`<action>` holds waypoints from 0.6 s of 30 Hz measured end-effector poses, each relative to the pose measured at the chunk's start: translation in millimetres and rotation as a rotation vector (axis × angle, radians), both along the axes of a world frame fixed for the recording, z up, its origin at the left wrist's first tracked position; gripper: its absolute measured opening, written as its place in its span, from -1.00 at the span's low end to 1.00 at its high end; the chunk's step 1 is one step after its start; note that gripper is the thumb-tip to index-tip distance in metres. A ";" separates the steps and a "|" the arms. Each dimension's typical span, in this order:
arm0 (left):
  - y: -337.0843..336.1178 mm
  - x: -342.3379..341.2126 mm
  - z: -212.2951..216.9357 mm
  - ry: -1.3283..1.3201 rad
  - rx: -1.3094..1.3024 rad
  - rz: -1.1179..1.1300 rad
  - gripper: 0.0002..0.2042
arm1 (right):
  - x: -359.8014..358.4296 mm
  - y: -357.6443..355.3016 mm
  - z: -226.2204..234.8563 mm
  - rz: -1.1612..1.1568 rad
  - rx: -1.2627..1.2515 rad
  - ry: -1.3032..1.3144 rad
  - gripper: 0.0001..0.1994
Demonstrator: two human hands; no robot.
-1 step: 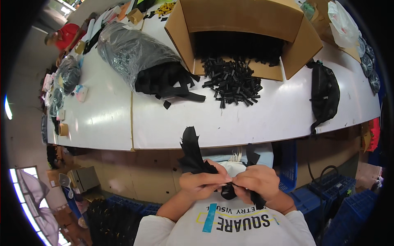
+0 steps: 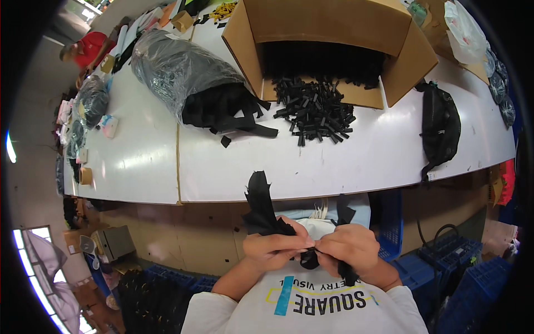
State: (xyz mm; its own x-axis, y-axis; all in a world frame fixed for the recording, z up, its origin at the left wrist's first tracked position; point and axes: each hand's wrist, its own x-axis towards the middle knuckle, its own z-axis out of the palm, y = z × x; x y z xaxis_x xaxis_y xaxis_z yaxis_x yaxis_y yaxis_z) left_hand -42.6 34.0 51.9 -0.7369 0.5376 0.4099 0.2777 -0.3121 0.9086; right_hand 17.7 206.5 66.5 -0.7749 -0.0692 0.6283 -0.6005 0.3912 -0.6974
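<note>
In front of my chest, my left hand point(image 2: 275, 246) and my right hand point(image 2: 350, 247) meet, thumbs and fingertips pinched together on black fabric. A wide black fabric strip point(image 2: 258, 197) with a ragged end stands up out of my left hand. Another black strip end point(image 2: 345, 210) shows above my right hand, and more black material hangs below it. Between the hands sags a dark fold point(image 2: 309, 259). My fingers hide the exact spot where they grip, so I cannot tell whether these are one piece or several.
On the white table point(image 2: 233, 175) lie a pile of small black pieces point(image 2: 317, 111), an open cardboard box point(image 2: 328, 22), a plastic bag point(image 2: 172, 61) spilling black strips, and a black pouch point(image 2: 439, 125). Blue crates point(image 2: 450, 250) stand at right. A person in red point(image 2: 92, 49) is at far left.
</note>
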 end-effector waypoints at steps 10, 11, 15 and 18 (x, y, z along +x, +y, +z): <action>-2.4 -3.5 -4.2 0.177 -0.157 0.006 -0.64 | 7.7 3.9 12.7 -0.044 0.225 -0.064 -0.68; -2.7 -3.1 -4.9 0.166 -0.162 0.007 -0.64 | 9.5 4.9 12.0 -0.036 0.230 -0.070 -0.68; -4.0 -4.2 -9.2 0.158 -0.180 -0.018 -0.66 | 6.2 5.8 2.9 -0.033 0.246 0.054 -0.69; -2.3 -6.7 -10.9 0.132 -0.149 -0.061 -0.66 | 6.7 8.3 1.7 0.006 0.154 -0.010 -0.70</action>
State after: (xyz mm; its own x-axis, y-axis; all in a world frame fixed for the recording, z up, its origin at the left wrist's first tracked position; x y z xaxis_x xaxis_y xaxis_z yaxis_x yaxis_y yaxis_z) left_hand -49.3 31.7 41.0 -0.6460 0.6419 0.4131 0.3819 -0.1968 0.9030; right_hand 24.4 214.8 68.2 -0.7804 -0.1691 0.6020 -0.5965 0.4902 -0.6355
